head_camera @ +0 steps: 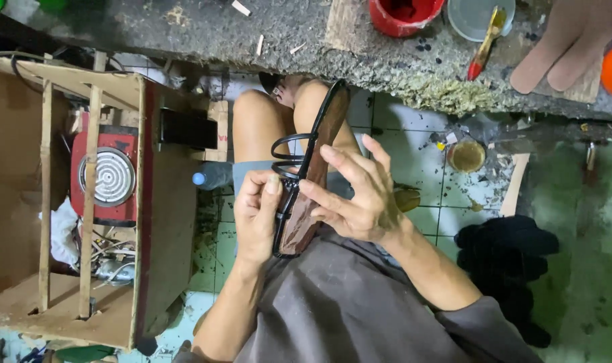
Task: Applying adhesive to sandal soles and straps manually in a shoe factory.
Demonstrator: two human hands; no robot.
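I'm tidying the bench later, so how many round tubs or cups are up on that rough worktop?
2. A red tub stands at the top edge, and a clear round tub sits just right of it, with a yellow-handled brush resting on it. Others may lie out of frame.
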